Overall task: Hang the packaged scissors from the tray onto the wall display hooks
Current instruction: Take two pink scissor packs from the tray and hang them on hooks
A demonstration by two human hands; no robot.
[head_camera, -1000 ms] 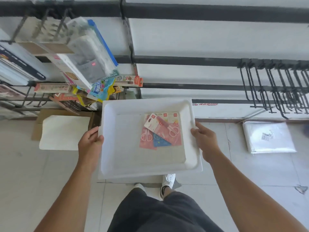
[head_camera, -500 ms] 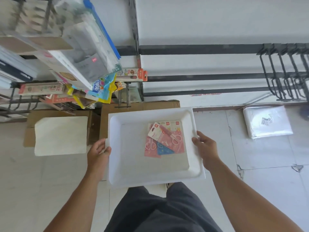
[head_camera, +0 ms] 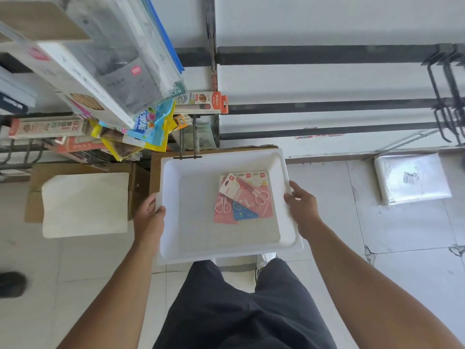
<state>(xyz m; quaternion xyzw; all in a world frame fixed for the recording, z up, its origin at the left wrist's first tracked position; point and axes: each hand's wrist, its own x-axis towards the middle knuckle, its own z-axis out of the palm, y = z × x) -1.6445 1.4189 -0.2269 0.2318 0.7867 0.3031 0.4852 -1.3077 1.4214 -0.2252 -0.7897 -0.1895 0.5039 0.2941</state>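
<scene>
I hold a white tray [head_camera: 171,222] level in front of my legs. My left hand [head_camera: 149,217] grips its left rim and my right hand [head_camera: 300,205] grips its right rim. Several packaged scissors [head_camera: 245,197] lie overlapped in the far right part of the tray, on pink cards with one blue card among them. Bare black display hooks [head_camera: 448,107] stick out from the wall rails at the far right. A pair of short black hooks [head_camera: 188,144] hangs just above the tray's far left corner.
Hanging stationery packs [head_camera: 113,66] crowd the wall at upper left. A cardboard box [head_camera: 141,182] with a white sheet [head_camera: 85,205] sits on the floor left of the tray. A plastic-wrapped white bundle [head_camera: 412,181] lies on the tiles at right. A dark shoe [head_camera: 12,283] shows at the left edge.
The tray has come down and towards me, still held by both hands. My view has tilted downward and the wall hooks have slid toward the right edge.
</scene>
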